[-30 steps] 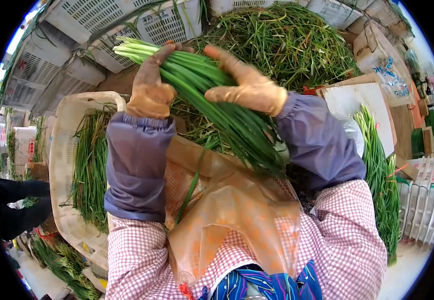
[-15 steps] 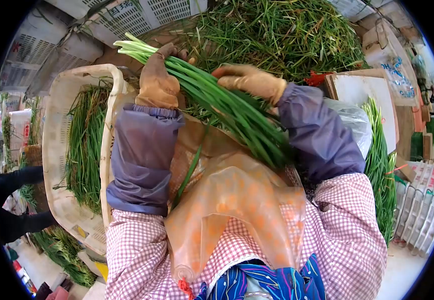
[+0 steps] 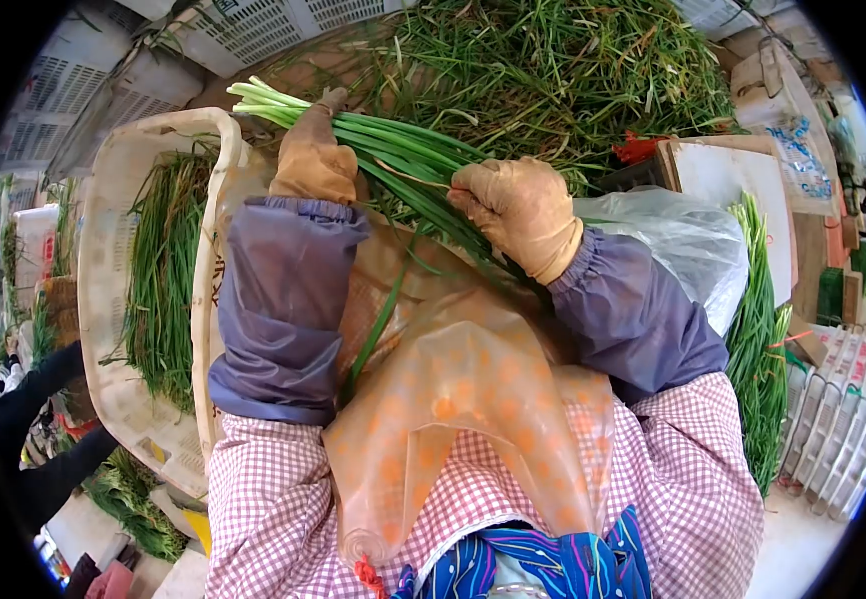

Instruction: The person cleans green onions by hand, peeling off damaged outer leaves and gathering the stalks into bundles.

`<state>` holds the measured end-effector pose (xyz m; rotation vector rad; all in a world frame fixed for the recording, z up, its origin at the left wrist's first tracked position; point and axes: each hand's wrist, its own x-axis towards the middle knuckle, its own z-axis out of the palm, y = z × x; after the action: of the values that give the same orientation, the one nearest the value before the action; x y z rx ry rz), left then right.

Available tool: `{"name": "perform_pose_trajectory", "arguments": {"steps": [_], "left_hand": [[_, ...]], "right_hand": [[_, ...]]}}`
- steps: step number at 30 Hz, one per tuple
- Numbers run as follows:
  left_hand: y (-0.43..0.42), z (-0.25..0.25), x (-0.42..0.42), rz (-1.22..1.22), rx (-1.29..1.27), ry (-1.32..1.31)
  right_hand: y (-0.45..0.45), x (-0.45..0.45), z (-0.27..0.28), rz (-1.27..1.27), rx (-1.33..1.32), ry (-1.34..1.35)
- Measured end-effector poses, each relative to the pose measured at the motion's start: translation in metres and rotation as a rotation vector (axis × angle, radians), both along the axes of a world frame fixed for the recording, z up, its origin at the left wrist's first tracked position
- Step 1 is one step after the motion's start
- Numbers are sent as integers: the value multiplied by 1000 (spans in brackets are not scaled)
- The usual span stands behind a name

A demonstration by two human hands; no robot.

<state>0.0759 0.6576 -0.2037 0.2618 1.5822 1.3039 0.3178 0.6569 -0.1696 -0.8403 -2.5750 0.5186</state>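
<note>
A bunch of Chinese chives (image 3: 403,140) lies slantwise over my lap, pale stem ends at the upper left and green leaves toward the lower right. My left hand (image 3: 315,160), in a soiled tan glove, is wrapped round it just below the pale ends. Over the leaves, my right hand (image 3: 521,215), in a similar glove, is closed, with a thin yellowish-brown leaf (image 3: 413,177) running from its fingertips across the bunch. The leaf tips are partly hidden under my right hand and forearm. A loose green leaf (image 3: 378,334) rests on my plastic apron (image 3: 453,389).
A white plastic basket (image 3: 215,250) with more chives (image 3: 163,290) stands at the left. Ahead spreads a heap of loose leaves (image 3: 563,80). To the right are a clear plastic bag (image 3: 678,240), a white board (image 3: 733,200) and bundled chives (image 3: 758,369). A person's dark-clothed legs (image 3: 48,429) show far left.
My right hand, blurred above the bunch before, has come down toward me onto the leaves and closed on a thin brownish leaf. The left hand keeps its hold.
</note>
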Motion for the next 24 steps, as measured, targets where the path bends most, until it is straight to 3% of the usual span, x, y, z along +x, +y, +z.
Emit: {"name": "perform_pose_trajectory", "arguments": {"steps": [2, 6, 8, 10, 12, 14, 16, 18, 20, 21, 24], "left_hand": [[-2, -5, 1, 21, 52, 55], [2, -8, -3, 55, 169, -343], [5, 1, 4, 93, 163, -506], [5, 15, 14, 112, 113, -494], [4, 11, 14, 121, 109, -522], [4, -4, 10, -40, 302, -359], [5, -3, 9, 6, 222, -490], [6, -7, 7, 56, 139, -619], [7, -22, 2, 17, 127, -577], [7, -27, 1, 17, 125, -578], [6, -39, 2, -32, 142, -476]], "right_hand": [[1, -2, -1, -16, -70, 17], [10, 5, 0, 16, -145, 146], [15, 9, 4, -35, -648, 215], [22, 16, 11, -16, -754, 280], [32, 24, 33, 93, -1371, 334], [33, 29, 41, 83, -1489, 455], [35, 30, 45, 70, -1558, 632], [32, 24, 45, 41, -1426, 498], [18, 11, 27, 144, -642, 418], [18, 7, 27, 277, -199, 229], [-3, -9, 12, 98, 55, -146]]}}
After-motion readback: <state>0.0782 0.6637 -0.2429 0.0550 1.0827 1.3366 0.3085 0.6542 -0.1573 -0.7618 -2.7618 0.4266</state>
